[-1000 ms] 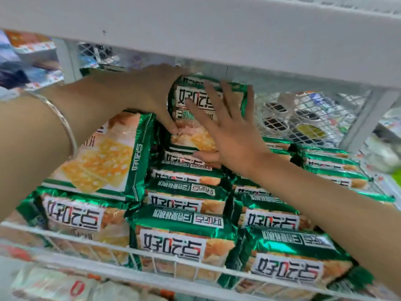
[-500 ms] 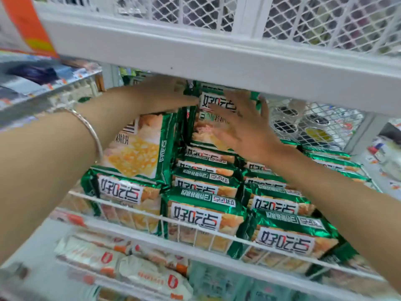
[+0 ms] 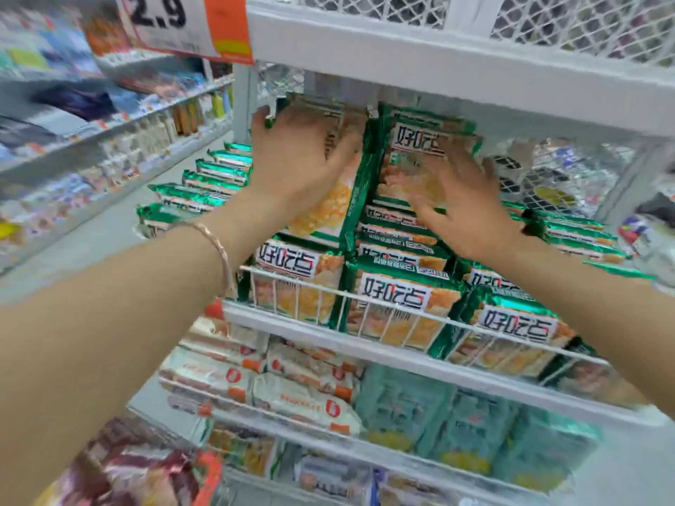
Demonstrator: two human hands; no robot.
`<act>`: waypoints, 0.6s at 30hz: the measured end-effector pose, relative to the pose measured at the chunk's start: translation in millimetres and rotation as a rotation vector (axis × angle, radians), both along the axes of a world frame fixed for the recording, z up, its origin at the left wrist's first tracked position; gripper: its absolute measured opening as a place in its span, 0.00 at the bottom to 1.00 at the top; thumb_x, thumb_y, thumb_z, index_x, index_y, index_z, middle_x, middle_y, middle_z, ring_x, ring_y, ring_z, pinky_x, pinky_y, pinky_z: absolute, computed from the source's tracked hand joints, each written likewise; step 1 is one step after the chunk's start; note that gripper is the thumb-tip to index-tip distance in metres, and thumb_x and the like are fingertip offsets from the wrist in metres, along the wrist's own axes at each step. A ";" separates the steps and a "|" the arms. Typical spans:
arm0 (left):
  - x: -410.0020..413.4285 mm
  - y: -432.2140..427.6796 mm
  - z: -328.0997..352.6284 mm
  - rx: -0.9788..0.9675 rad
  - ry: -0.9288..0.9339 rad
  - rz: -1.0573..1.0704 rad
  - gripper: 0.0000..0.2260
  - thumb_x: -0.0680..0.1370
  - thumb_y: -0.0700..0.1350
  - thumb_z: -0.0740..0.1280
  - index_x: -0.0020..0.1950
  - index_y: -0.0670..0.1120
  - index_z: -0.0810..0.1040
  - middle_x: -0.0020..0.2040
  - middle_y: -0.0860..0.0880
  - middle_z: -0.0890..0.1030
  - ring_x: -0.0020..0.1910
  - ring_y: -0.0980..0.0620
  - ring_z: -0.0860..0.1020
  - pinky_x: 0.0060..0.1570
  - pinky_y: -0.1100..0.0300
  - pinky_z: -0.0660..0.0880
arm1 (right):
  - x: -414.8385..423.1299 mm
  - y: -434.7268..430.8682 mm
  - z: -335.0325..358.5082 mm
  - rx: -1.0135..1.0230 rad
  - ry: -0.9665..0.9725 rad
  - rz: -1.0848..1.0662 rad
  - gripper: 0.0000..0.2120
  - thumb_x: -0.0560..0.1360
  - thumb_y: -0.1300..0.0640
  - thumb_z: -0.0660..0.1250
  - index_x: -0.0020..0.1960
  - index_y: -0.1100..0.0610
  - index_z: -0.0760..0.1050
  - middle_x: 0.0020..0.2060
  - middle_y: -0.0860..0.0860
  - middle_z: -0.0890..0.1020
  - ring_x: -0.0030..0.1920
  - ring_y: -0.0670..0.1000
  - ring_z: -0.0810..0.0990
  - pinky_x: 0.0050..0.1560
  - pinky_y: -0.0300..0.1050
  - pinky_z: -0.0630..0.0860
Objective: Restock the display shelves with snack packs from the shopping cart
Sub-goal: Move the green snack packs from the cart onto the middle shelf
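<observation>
A person's two bare arms are reaching up from the bottom of the frame into a white wire shelf (image 3: 365, 297) in a shop aisle. The left hand (image 3: 292, 162), with a thin bracelet (image 3: 219, 250) on its wrist, is lying at centre frame with its grip curled over the top of an upright green snack pack (image 3: 328, 202) showing yellow crackers. The right hand (image 3: 460, 202), just right of centre, is resting flat with fingers spread, its grip open, against a second upright green pack (image 3: 427, 147) beside the first. Both packs are standing on stacked rows of matching green packs (image 3: 401, 297) filling the shelf behind its wire front rail. Another row of green packs (image 3: 204, 184) is sitting at the left, beside the shelf post. Below, a lower shelf is holding white and orange packs (image 3: 292, 388) and pale teal packs (image 3: 438, 414), all blurred. A price sign (image 3: 175, 20) reading 2.9 is hanging at the upper left. The shopping cart cannot be made out.
</observation>
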State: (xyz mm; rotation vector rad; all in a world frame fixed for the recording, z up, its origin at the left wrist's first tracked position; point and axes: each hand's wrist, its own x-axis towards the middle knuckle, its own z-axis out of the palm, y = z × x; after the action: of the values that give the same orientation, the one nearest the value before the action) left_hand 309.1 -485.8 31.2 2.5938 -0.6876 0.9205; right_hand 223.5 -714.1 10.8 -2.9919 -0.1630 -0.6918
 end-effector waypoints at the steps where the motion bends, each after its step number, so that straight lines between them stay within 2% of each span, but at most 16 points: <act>1: -2.2 7.0 -15.3 0.031 -0.019 -0.025 0.27 0.79 0.66 0.51 0.71 0.55 0.74 0.72 0.47 0.74 0.73 0.45 0.67 0.72 0.34 0.53 | -0.5 -6.6 -5.9 -0.015 0.010 -0.013 0.26 0.82 0.45 0.60 0.78 0.45 0.60 0.80 0.58 0.55 0.80 0.59 0.51 0.76 0.69 0.42; 2: -5.2 14.3 -32.1 0.097 -0.019 -0.053 0.32 0.77 0.70 0.51 0.76 0.57 0.67 0.77 0.48 0.67 0.77 0.45 0.61 0.71 0.30 0.48 | 0.9 -14.5 -12.3 -0.040 0.019 -0.025 0.26 0.82 0.45 0.60 0.78 0.44 0.59 0.80 0.58 0.54 0.80 0.59 0.50 0.76 0.69 0.42; 3: -6.2 20.4 -44.1 0.165 -0.024 -0.069 0.36 0.75 0.73 0.50 0.79 0.58 0.60 0.80 0.48 0.61 0.79 0.45 0.56 0.70 0.27 0.46 | 3.3 -21.4 -17.5 -0.068 0.024 -0.031 0.27 0.82 0.45 0.60 0.79 0.43 0.58 0.80 0.58 0.53 0.80 0.59 0.49 0.76 0.70 0.42; 5: 6.0 25.7 -52.5 0.232 -0.078 -0.073 0.42 0.72 0.76 0.51 0.81 0.57 0.55 0.82 0.47 0.55 0.80 0.44 0.53 0.69 0.24 0.48 | 14.9 -31.3 -23.7 -0.151 0.020 -0.024 0.30 0.81 0.47 0.60 0.80 0.40 0.53 0.81 0.60 0.50 0.80 0.61 0.47 0.75 0.72 0.42; 8: 17.3 23.1 -51.4 0.294 -0.135 -0.042 0.44 0.70 0.76 0.54 0.81 0.56 0.56 0.81 0.44 0.58 0.79 0.42 0.57 0.68 0.24 0.52 | 40.2 -39.4 -21.4 -0.296 -0.024 -0.008 0.34 0.82 0.50 0.61 0.80 0.40 0.47 0.80 0.60 0.46 0.80 0.64 0.44 0.75 0.72 0.40; 10: 18.4 21.7 -54.9 0.299 -0.142 -0.021 0.44 0.69 0.76 0.56 0.80 0.55 0.57 0.79 0.43 0.62 0.78 0.41 0.58 0.69 0.26 0.54 | 51.8 -39.3 -17.8 -0.352 -0.031 -0.006 0.33 0.83 0.51 0.60 0.81 0.40 0.47 0.80 0.60 0.44 0.79 0.65 0.41 0.75 0.68 0.37; 13: 18.4 23.7 -58.5 0.283 -0.151 -0.018 0.43 0.70 0.76 0.56 0.80 0.54 0.57 0.78 0.43 0.63 0.78 0.41 0.59 0.69 0.27 0.56 | 52.6 -32.8 -18.7 -0.347 -0.029 0.030 0.32 0.83 0.55 0.59 0.81 0.41 0.49 0.80 0.62 0.44 0.79 0.68 0.41 0.77 0.67 0.41; 16: 14.2 27.0 -54.6 0.278 -0.126 -0.048 0.40 0.74 0.74 0.52 0.81 0.54 0.56 0.79 0.44 0.61 0.79 0.43 0.56 0.70 0.27 0.54 | 50.6 -31.4 -19.8 -0.339 -0.016 0.027 0.32 0.83 0.55 0.59 0.81 0.40 0.48 0.80 0.62 0.44 0.79 0.68 0.41 0.77 0.68 0.44; 18: 10.0 28.0 -50.9 0.254 -0.070 -0.075 0.36 0.77 0.70 0.48 0.82 0.56 0.51 0.81 0.45 0.56 0.80 0.45 0.52 0.71 0.27 0.50 | 49.8 -29.6 -16.7 -0.324 0.023 0.021 0.32 0.83 0.54 0.59 0.81 0.39 0.47 0.80 0.61 0.42 0.79 0.67 0.40 0.76 0.69 0.42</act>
State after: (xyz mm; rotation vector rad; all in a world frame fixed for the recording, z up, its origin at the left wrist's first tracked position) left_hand 319.1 -457.8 -19.7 2.7412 -0.9718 0.9599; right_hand 273.4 -743.7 -5.9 -3.2968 -0.3349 -0.6881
